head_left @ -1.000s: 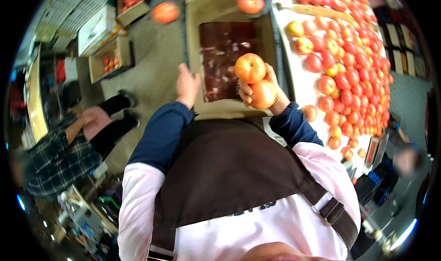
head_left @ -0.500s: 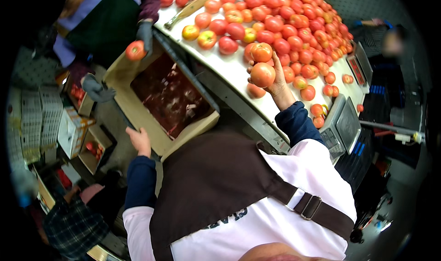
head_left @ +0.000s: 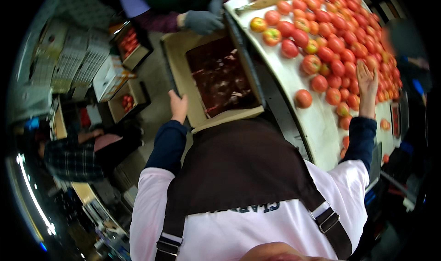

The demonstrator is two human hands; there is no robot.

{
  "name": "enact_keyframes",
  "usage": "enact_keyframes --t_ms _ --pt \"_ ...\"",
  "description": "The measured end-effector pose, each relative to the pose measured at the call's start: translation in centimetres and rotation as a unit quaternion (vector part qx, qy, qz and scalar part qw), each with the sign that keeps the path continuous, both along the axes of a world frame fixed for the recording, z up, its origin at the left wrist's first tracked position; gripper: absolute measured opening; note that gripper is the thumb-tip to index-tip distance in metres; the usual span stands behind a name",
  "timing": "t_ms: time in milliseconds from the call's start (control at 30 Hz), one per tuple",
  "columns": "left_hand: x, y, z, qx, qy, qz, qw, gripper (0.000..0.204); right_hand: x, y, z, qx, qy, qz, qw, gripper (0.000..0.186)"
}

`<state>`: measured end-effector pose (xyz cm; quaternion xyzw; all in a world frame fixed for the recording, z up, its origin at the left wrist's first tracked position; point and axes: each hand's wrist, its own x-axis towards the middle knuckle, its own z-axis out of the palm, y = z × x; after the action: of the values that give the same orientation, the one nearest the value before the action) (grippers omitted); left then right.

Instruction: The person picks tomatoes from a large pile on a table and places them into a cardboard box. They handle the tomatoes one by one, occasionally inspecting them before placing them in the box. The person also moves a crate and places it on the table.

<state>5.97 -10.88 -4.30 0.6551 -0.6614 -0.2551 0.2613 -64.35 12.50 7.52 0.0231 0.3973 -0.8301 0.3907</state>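
My left hand (head_left: 178, 106) grips the left side of a tan cardboard box (head_left: 175, 54), thumb and fingers at its rim. Inside the box, the bottom is dark red with pale flecks or glints; what it is I cannot make out. My right hand (head_left: 367, 79) reaches over the heap of tomatoes (head_left: 337, 45) on the white table (head_left: 298, 123), fingers apart and palm partly up. A red tomato (head_left: 371, 62) lies right by its fingertips; whether they touch it I cannot tell. A single tomato (head_left: 303, 98) sits near the table's edge.
A co-worker's grey-gloved hands (head_left: 204, 22) are at the box's far end. A wooden strip (head_left: 275, 0) crosses the table's far part. A scale (head_left: 375, 164) stands by my right arm. Boxes of tomatoes (head_left: 130, 43) lie on the floor at left, where another person (head_left: 76, 157) sits.
The two tomatoes have left my right hand, which has moved right over the heap. The co-worker's gloved hands have come together at the box, without the tomato. The whole view has turned.
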Motion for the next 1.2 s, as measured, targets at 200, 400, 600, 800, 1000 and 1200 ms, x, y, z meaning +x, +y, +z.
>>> enact_keyframes --t_ms 200,400,600,800,1000,1200 --pt "0.8 3.1 2.7 0.137 0.074 0.077 0.985 0.048 18.6 -4.3 -4.0 0.143 0.117 0.458 0.869 0.052" --pt "2.4 6.7 2.6 0.201 0.123 0.080 0.968 0.057 31.1 -8.3 -8.4 0.269 0.474 0.500 0.673 0.076" --pt "3.4 11.2 2.2 0.181 0.147 0.116 0.965 0.060 34.6 -11.7 -9.9 0.275 0.543 0.493 0.621 0.082" --pt "6.3 18.2 -2.1 0.174 0.203 0.213 0.940 0.051 35.6 -12.1 -9.8 0.307 0.523 0.515 0.606 0.074" --pt "8.1 23.5 -0.5 0.246 0.250 0.277 0.895 0.039 34.8 -12.2 -13.9 0.353 0.493 0.489 0.626 0.080" --pt "9.7 25.4 0.4 0.226 0.234 0.277 0.904 0.035 33.6 -12.3 -17.1 0.282 0.463 0.480 0.690 0.063"
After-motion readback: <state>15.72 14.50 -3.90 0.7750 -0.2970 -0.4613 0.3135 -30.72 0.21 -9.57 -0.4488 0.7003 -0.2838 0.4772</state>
